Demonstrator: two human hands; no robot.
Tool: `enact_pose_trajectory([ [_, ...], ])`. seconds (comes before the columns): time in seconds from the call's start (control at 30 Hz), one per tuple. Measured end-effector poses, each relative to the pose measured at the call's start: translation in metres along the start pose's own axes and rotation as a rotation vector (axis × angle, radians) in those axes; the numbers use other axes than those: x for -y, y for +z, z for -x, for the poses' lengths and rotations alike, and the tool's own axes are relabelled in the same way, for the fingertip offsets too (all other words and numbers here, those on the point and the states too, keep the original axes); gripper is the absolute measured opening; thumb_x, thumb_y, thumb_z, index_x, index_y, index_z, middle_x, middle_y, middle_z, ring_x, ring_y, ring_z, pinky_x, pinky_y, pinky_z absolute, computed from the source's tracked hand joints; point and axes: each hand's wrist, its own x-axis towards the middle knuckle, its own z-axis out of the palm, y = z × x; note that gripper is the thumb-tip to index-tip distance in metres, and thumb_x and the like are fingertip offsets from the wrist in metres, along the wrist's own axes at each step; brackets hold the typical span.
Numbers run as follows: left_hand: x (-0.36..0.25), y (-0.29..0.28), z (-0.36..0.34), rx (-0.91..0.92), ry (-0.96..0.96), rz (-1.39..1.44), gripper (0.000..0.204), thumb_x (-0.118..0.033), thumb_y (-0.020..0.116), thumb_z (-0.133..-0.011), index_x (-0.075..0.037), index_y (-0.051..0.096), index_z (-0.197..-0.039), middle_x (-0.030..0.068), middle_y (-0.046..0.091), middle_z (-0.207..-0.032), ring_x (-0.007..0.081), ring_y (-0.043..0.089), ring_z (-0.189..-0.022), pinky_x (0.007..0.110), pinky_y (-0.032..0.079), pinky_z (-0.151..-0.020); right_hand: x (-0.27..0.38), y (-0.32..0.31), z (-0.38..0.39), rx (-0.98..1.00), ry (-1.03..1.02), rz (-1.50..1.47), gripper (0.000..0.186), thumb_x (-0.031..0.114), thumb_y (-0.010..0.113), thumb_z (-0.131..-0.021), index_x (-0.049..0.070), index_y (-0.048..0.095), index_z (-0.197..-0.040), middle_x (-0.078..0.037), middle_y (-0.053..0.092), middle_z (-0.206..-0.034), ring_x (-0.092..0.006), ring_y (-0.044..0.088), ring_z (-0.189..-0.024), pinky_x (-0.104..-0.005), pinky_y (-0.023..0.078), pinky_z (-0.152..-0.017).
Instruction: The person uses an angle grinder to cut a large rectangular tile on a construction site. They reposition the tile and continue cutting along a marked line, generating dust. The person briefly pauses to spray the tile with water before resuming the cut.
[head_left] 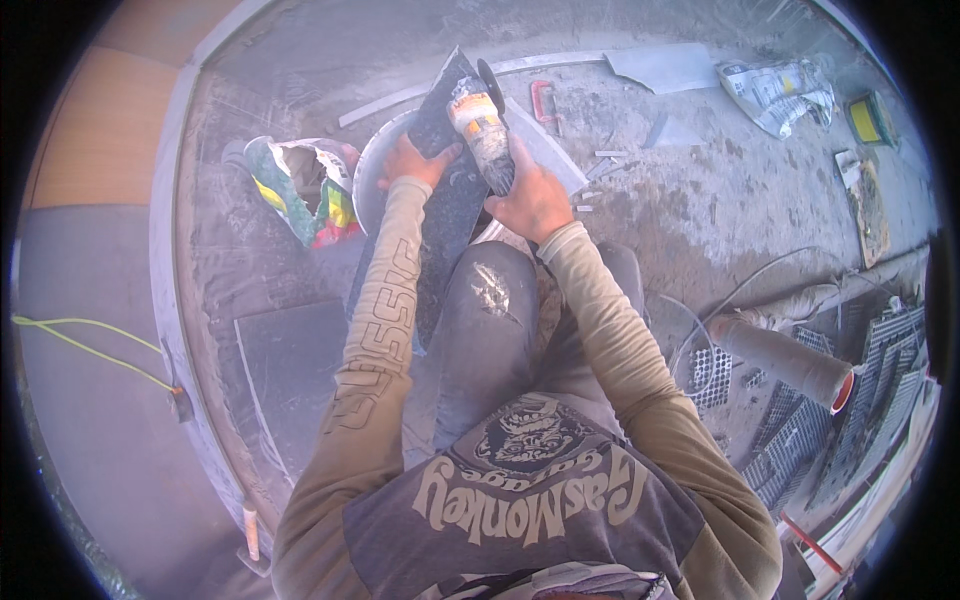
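My right hand (533, 198) is wrapped round the dusty body of an angle grinder (482, 132). The grinder's dark disc (491, 84) points away from me, beside the far end of a long dark tile (455, 205). With its thumb over the tile's face, my left hand (412, 163) grips the left edge; its fingertips are partly hidden. The tile slants from near my left knee up to a pointed far corner. Behind it shows part of a round, pale bucket or tub (370, 170).
An opened bag (335, 205) stands left, near a flat dark slab (300, 370). Ahead lie a red clamp (543, 102), a pale sheet (665, 66) and a crumpled bag (780, 95). At right are a cardboard-like tube (785, 362), loose cable and black grid mats (795, 445). A yellow-green cord (95, 350) lies far left.
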Motion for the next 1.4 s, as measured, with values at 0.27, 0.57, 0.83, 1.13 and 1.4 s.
enact_pose_trajectory([
  [0.27,0.003,0.004,-0.004,-0.015,0.008,-0.021,0.129,-0.081,0.078,-0.067,-0.010,0.027,-0.163,0.0245,0.036,-0.162,0.0408,0.031,-0.153,0.070,0.021,-0.119,0.009,-0.002,-0.025,0.034,-0.002,0.012,0.099,0.021,0.080,-0.070,0.000,0.035,-0.155,-0.030,0.072,-0.107,-0.0461,0.070,-0.105,-0.0484,0.055,-0.094],
  [0.57,-0.001,-0.002,0.000,0.013,0.004,-0.016,0.129,-0.080,0.079,-0.068,-0.010,0.027,-0.164,0.0243,0.036,-0.162,0.0406,0.032,-0.152,0.070,0.022,-0.118,0.009,0.006,-0.060,-0.004,-0.034,0.035,0.099,0.024,0.083,-0.068,0.001,0.039,-0.154,-0.030,0.072,-0.110,-0.0447,0.070,-0.107,-0.0469,0.055,-0.095],
  [0.83,0.005,0.001,-0.004,-0.021,0.019,-0.031,0.129,-0.080,0.079,-0.067,-0.010,0.028,-0.163,0.0246,0.036,-0.163,0.0405,0.033,-0.152,0.066,0.023,-0.120,0.019,0.006,-0.105,0.053,-0.043,0.009,0.097,0.026,0.083,-0.070,0.004,0.040,-0.155,-0.029,0.069,-0.121,-0.0423,0.068,-0.115,-0.0445,0.053,-0.100],
  [1.13,0.028,0.031,-0.041,-0.076,0.105,0.085,0.124,-0.073,0.085,-0.064,-0.008,0.037,-0.158,0.0279,0.042,-0.157,0.0435,0.035,-0.150,0.063,0.025,-0.120,-0.012,0.013,-0.142,-0.042,-0.047,-0.202,0.089,0.035,0.083,-0.072,0.001,0.047,-0.146,-0.029,0.068,-0.125,-0.0412,0.066,-0.119,-0.0457,0.052,-0.103],
  [1.4,-0.024,0.031,0.040,0.089,0.541,0.568,0.069,-0.042,0.080,-0.088,0.000,0.060,-0.139,0.0267,0.067,-0.129,0.0359,0.066,-0.122,0.047,0.051,-0.102,-0.088,-0.045,-0.050,-0.051,0.260,-0.519,0.094,0.016,0.082,-0.073,0.000,0.041,-0.155,-0.022,0.072,-0.117,-0.0270,0.072,-0.102,-0.0365,0.057,-0.093],
])
